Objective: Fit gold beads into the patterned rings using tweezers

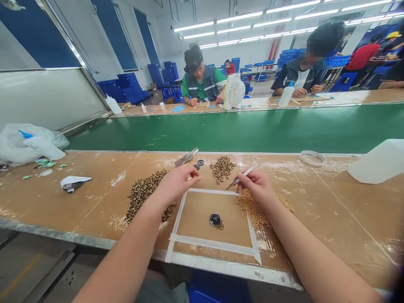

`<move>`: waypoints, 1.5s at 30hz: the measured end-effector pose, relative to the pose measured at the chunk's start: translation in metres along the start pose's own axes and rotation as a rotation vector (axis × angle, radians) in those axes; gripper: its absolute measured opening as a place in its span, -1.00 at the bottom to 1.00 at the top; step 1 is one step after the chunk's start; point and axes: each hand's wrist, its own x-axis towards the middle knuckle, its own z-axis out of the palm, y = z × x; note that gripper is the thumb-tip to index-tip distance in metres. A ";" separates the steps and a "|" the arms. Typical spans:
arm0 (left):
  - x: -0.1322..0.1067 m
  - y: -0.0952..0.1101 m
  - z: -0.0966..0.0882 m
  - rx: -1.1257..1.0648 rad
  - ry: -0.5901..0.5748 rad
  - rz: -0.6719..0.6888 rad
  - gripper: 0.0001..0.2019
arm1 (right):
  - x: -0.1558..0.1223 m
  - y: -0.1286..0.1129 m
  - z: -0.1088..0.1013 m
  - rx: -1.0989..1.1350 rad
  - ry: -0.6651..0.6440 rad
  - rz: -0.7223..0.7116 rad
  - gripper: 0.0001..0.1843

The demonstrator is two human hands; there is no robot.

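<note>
My right hand (257,187) pinches metal tweezers (244,175), whose tips point down-left above the table. Under and beside that hand spreads a pile of tan bead-like pieces (252,208). My left hand (178,181) is closed with fingers bent; a small dark piece (197,167) shows at its fingertips, too small to name. A heap of dark-and-gold small pieces (145,193) lies beside the left hand and wrist. Between my forearms, inside a white tape frame (214,242), sits a round black dish (215,219) with several small brown-gold pieces (220,225) beside it.
Beyond the hands lie another small heap (222,168), a black ring-like part (200,162) and a metal tool (187,157). A white ring (312,158) and a white container (378,162) stand right. A green belt (221,130) separates me from two co-workers and a fan (234,91).
</note>
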 end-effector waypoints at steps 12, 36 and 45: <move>-0.034 -0.053 -0.017 0.471 -0.210 -0.114 -0.80 | -0.004 -0.003 0.008 -0.007 -0.098 0.027 -0.60; 0.038 0.019 0.061 -0.905 -0.156 -0.081 -0.67 | -0.003 -0.004 0.010 -0.054 -0.160 0.043 -0.58; 0.046 0.010 0.109 -1.078 -0.067 -0.090 -0.60 | -0.013 -0.005 0.015 -0.060 -0.281 0.131 -0.61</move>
